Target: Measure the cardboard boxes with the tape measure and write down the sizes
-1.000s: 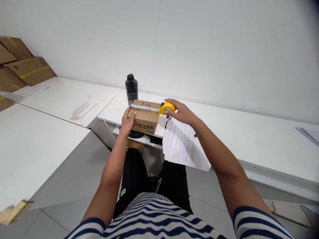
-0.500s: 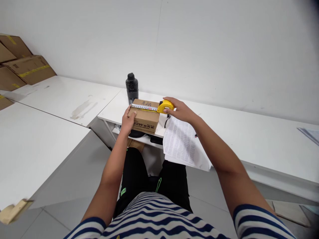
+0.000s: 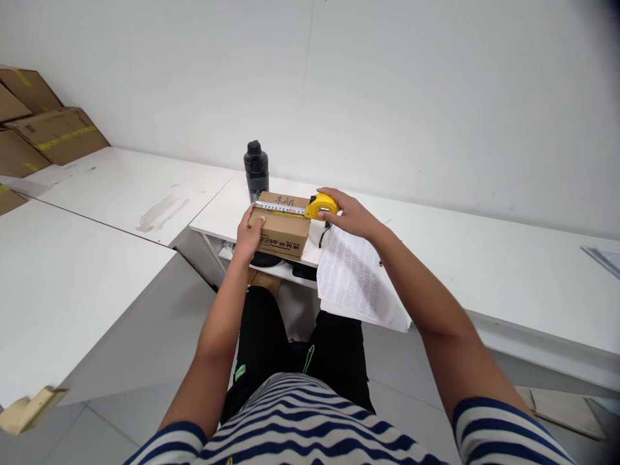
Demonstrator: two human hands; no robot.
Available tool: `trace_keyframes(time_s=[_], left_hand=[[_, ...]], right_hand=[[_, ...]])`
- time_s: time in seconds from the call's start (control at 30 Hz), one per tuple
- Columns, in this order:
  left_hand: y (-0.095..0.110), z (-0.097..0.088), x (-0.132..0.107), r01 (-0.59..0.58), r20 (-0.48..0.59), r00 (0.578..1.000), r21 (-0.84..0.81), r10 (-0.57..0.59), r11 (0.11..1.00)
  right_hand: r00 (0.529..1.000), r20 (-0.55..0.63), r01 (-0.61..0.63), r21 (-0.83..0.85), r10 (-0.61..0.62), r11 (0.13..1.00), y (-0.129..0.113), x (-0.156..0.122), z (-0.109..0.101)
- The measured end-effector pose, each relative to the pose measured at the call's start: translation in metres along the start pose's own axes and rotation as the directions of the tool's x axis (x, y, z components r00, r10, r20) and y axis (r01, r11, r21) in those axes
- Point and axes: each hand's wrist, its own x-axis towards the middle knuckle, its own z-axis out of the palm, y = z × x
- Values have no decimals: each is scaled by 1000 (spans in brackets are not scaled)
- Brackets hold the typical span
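A small brown cardboard box [image 3: 283, 234] with dark printing on its front and handwriting on top sits on the white table. Across its top lies the white blade of a yellow tape measure [image 3: 321, 206], pulled out from left to right. My right hand [image 3: 351, 214] is closed around the tape's case at the box's right edge. At the left edge, my left hand [image 3: 249, 234] grips the box, its thumb on top and its fingers by the blade's end. Whether those fingers also pinch the blade's tip is hard to see.
A dark bottle [image 3: 256, 171] stands just behind the box. Written paper sheets [image 3: 356, 278] overhang the front table edge at right. Bigger cartons [image 3: 58, 135] are stacked far left. Under the tabletop is a shelf [image 3: 310, 281] with dark items. The wall [image 3: 387, 97] rises behind.
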Motion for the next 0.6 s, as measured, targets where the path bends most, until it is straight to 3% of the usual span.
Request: trace_keyframes(time_s=[0.6], left_hand=[[-6, 0, 4, 3, -5, 1000, -3, -3, 1000]], right_hand=[[1000, 3, -21, -15, 21, 1000, -1, 0, 1]])
